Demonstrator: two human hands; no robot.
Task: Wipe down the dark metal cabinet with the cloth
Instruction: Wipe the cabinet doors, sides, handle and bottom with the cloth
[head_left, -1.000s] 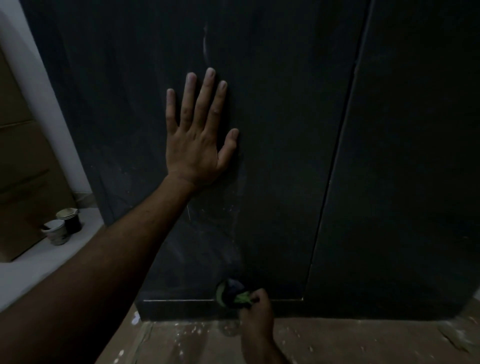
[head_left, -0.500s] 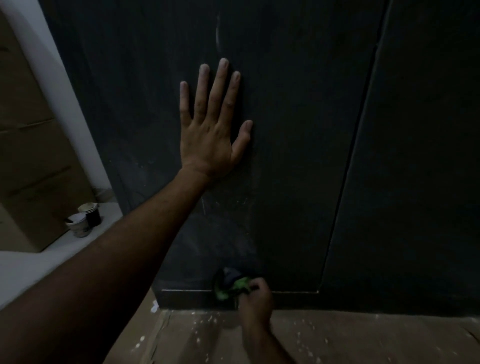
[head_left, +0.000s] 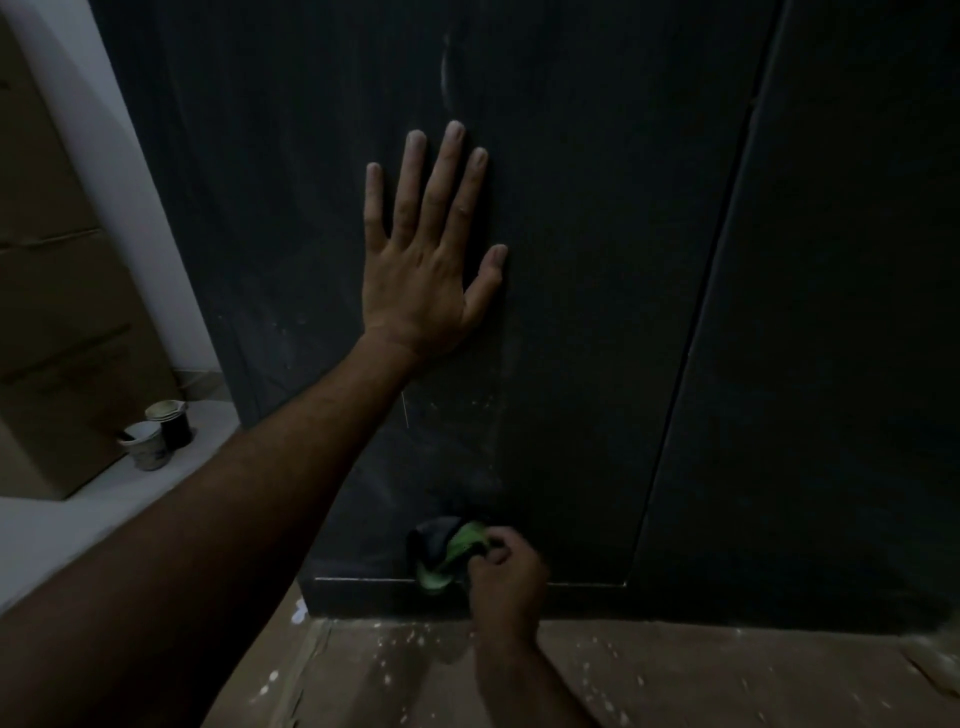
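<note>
Left fingers: I see all five fingers (head_left: 451, 171) straight and spread, lying flat against the cabinet door.
Left hand (head_left: 421, 291): palm pressed on the dark metal cabinet (head_left: 597, 260), about mid-height on the left door; the forearm runs down and out of the lower left corner of my view.
Right fingers: curled and pinching the cloth; only the knuckles face me, so I cannot see the fingertips.
Right hand (head_left: 506, 577): low down at the door's bottom edge, its wrist cut off by the lower frame edge.
Cloth (head_left: 447, 556): bunched, green and dark, held against the bottom of the left door just above the base strip; part of it is hidden by the hand.
Cabinet: two dark doors with a thin seam between them; faint pale smears and a scratch show on the left door, hard to read in the dim light.
Floor (head_left: 675, 675): brown, flecked with white spots.
Cups (head_left: 158, 434): two small ones standing together on a pale ledge at left, contents unclear.
Cardboard boxes (head_left: 57, 312): stacked behind the cups, cut off by the left edge.
</note>
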